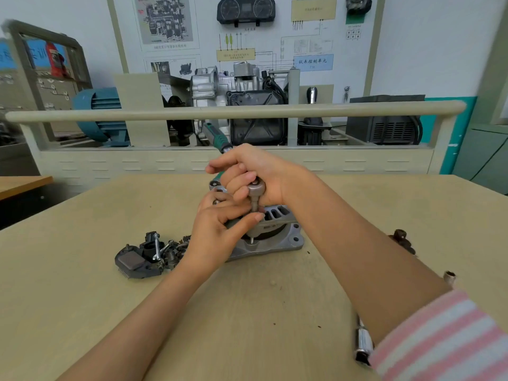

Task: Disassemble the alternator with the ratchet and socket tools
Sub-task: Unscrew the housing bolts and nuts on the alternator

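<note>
The grey alternator (275, 240) sits mid-table, its housing with slotted vents partly hidden by my hands. My right hand (255, 171) grips the ratchet (257, 188) near its head; the green and black handle (217, 137) points away to the far left. A socket (255, 206) hangs straight down from the ratchet head onto the alternator's top. My left hand (220, 229) holds the alternator body from the left, fingertips against the socket.
Removed black parts and bolts (148, 255) lie left of the alternator. A chrome extension bar (362, 342) lies near my right sleeve, a small socket (449, 276) and a dark part (402, 239) to the right. A rail (236, 110) and engine display stand behind the table.
</note>
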{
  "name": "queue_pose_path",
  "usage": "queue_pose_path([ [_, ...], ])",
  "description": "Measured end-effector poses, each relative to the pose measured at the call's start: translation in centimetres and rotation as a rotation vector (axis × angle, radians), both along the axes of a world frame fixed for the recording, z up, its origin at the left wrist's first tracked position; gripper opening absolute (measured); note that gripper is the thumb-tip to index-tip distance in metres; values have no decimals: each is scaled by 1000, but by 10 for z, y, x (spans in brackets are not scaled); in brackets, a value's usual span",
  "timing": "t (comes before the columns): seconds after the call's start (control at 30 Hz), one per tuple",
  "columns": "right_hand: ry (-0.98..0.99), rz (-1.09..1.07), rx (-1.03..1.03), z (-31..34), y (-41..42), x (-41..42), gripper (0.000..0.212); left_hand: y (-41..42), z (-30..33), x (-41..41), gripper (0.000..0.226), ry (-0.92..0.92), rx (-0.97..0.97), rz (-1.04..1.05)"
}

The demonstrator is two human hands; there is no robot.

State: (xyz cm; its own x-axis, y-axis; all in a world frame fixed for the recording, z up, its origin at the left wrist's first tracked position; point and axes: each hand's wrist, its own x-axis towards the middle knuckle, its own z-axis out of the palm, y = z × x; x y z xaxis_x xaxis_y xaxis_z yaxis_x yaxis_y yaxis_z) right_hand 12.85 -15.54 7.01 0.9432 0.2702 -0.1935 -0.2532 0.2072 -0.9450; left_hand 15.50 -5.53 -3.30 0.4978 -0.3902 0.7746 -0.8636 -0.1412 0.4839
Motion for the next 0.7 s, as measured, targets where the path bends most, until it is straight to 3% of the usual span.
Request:
queue_pose_path([
  [0.17,-300,-621,237,-19,13,-12,28,-1,-1,-1,9,18,-6,-3],
  [0.23,-422,-897,370,-26,23,-16,33,-1,-2,-1,33,30,-26,-3],
  [0.3,-467,-1018,503,-31,30,-20,33,-1,-3,-2,38,20,-30,3],
  [0.47,-414,-1024,613,-28,33,-23,32,-1,-1,-4,33,-32,-27,1],
  [0.57,-385,-962,484,-27,29,-18,32,-3,-1,-1,28,-63,-17,6],
  [0.67,-303,-774,295,-20,20,-15,32,-3,0,1,17,-40,-21,4],
  [0.7,-270,-683,206,-17,17,-15,33,-4,0,1,25,-48,-16,25],
])
